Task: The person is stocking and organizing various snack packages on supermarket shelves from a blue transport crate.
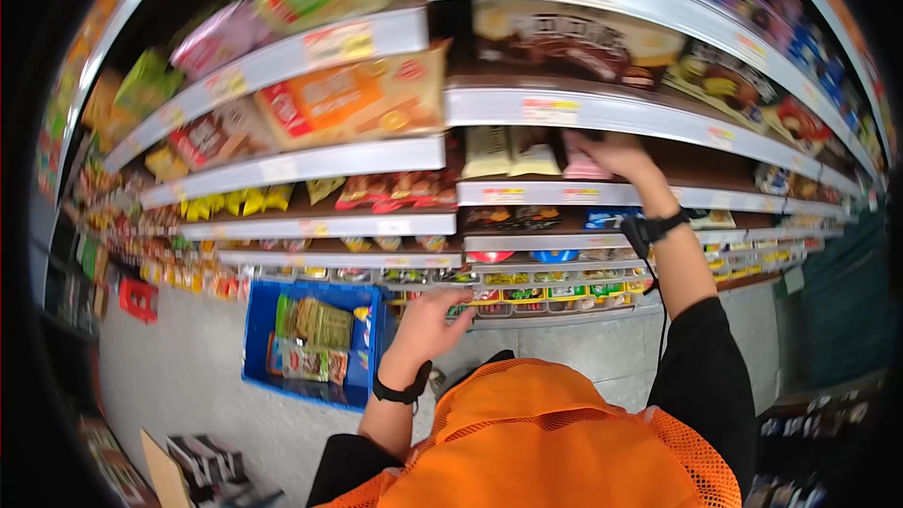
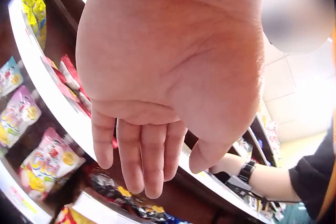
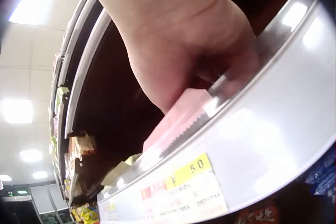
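Note:
My right hand (image 1: 616, 156) reaches into a middle shelf and holds a pink packet (image 1: 581, 160) by its side. In the right wrist view the pink packet (image 3: 179, 118) shows a serrated edge at the shelf lip, and the fingers of the right hand (image 3: 178, 45) are partly hidden behind the palm. Two cream-coloured packets (image 1: 508, 152) stand on the same shelf to the left. Lower down, my left hand (image 1: 431, 327) hangs in front of the bottom racks with nothing in it. Its palm and loosely extended fingers fill much of the left wrist view.
A blue crate (image 1: 376, 348) with several snack packets stands on the floor at left. Stocked shelves with price labels (image 1: 550, 111) run across the front. A red stool-like object (image 1: 138, 301) sits farther left, and a cardboard piece (image 1: 162, 470) lies at lower left.

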`<state>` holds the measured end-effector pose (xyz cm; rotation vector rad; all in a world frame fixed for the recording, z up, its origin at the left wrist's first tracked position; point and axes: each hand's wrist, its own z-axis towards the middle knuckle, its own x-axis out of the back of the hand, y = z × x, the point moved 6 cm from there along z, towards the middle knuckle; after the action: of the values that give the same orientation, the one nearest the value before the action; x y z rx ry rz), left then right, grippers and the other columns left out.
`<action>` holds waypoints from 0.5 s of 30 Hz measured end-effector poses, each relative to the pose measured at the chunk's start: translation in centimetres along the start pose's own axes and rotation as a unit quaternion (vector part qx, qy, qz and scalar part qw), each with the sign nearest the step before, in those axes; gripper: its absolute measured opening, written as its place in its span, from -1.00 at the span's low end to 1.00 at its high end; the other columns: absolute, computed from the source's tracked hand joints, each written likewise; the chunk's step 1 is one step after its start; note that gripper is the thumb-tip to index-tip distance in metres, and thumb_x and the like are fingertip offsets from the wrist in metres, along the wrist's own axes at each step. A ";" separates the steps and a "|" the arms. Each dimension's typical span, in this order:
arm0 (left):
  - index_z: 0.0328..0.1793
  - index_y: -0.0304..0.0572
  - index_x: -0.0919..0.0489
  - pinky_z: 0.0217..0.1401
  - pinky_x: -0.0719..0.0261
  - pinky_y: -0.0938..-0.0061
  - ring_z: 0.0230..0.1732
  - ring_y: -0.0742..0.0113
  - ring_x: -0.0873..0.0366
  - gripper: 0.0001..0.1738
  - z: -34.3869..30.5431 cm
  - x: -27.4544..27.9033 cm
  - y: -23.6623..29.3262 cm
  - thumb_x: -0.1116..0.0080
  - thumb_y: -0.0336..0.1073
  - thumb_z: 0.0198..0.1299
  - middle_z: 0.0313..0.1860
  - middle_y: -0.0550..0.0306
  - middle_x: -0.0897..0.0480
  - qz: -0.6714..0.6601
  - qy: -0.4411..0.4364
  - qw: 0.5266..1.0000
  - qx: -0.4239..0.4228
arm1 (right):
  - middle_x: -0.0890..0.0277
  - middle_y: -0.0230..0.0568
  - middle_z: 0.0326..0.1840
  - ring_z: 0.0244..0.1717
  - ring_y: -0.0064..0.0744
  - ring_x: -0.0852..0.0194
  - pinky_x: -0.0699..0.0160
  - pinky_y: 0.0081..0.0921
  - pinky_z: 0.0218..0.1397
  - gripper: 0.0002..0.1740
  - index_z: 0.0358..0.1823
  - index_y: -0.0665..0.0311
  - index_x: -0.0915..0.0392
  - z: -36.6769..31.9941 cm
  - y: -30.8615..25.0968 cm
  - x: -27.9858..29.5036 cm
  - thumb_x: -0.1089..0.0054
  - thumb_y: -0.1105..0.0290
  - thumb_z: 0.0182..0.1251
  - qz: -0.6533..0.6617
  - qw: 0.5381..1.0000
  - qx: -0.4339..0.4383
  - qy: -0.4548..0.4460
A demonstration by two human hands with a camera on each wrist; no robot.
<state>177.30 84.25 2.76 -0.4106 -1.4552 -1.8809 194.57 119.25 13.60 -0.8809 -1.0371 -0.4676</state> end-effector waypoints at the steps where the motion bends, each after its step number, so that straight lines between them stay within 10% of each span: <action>1: -0.11 -0.24 -0.72 -0.02 -0.65 0.19 -0.10 -0.11 -0.70 -0.81 -1.0 0.9 -1.6 -0.32 -0.35 0.17 -0.18 -0.08 -0.75 0.014 -0.004 1.000 0.018 | -0.57 0.18 0.27 0.33 0.16 -0.50 -0.43 -0.21 0.39 -0.05 0.34 0.33 -0.49 -0.1 0.8 0.1 -0.30 -0.36 0.22 -0.054 0.998 0.014 0.037; 4: -0.23 -0.23 -0.68 -0.08 -0.65 0.06 -0.16 -0.17 -0.70 -0.81 -5.5 4.0 -8.0 -0.27 -0.25 0.17 -0.25 -0.11 -0.75 0.075 0.003 0.995 0.072 | -0.72 0.04 -0.07 -0.11 -0.14 -0.68 -0.59 -0.35 0.07 -0.18 0.17 0.45 -0.59 -3.4 1.7 1.2 -0.33 -0.25 0.29 0.018 0.989 -0.079 0.123; 6: -0.26 -0.21 -0.67 -0.12 -0.64 0.00 -0.19 -0.19 -0.70 -0.78 -10.1 6.3 -13.6 -0.23 -0.20 0.18 -0.29 -0.13 -0.74 0.111 -0.013 0.974 0.195 | -0.63 -0.36 -0.37 -0.32 -0.70 -0.44 -0.41 -0.65 -0.23 -0.72 -0.15 0.33 -0.67 -5.6 2.5 -0.2 -0.38 0.22 0.42 0.193 0.960 -0.007 0.202; 8: -0.23 -0.20 -0.69 -0.12 -0.64 -0.02 -0.19 -0.20 -0.71 -0.77 -16.1 7.8 -20.2 -0.22 -0.18 0.18 -0.32 -0.18 -0.73 0.183 -0.008 0.945 0.271 | -0.46 -0.55 -0.47 -0.40 -0.83 -0.29 -0.21 -0.77 -0.32 -0.86 -0.28 0.25 -0.62 -8.9 -0.6 -1.1 -0.35 0.38 0.43 0.235 0.951 0.034 0.198; 10: -0.27 -0.23 -0.68 -0.10 -0.65 -0.03 -0.22 -0.21 -0.71 -0.77 -21.0 10.1 -23.9 -0.21 -0.20 0.18 -0.35 -0.22 -0.72 0.191 -0.024 0.908 0.371 | -0.38 -0.64 -0.49 -0.45 -0.85 -0.23 -0.14 -0.79 -0.36 -0.87 -0.29 0.28 -0.60 -11.3 -4.6 -3.6 -0.29 0.44 0.46 0.291 0.941 0.081 0.151; 15: 0.35 -0.35 -0.47 0.21 -0.60 0.05 0.18 -0.19 -0.64 -0.39 -32.5 7.1 -36.9 -0.21 -0.21 0.20 0.10 -0.39 -0.67 0.139 -0.173 0.841 0.494 | -0.34 -0.50 -0.60 -0.60 -0.74 -0.17 -0.08 -0.65 -0.54 -0.86 -0.23 0.28 -0.62 -14.5 -14.0 -12.5 -0.43 0.43 0.30 0.127 0.988 0.077 -0.042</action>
<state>152.12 55.58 -29.13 -0.4132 -2.2282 -0.6551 186.82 98.57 4.96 -0.8856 -1.0078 -0.1356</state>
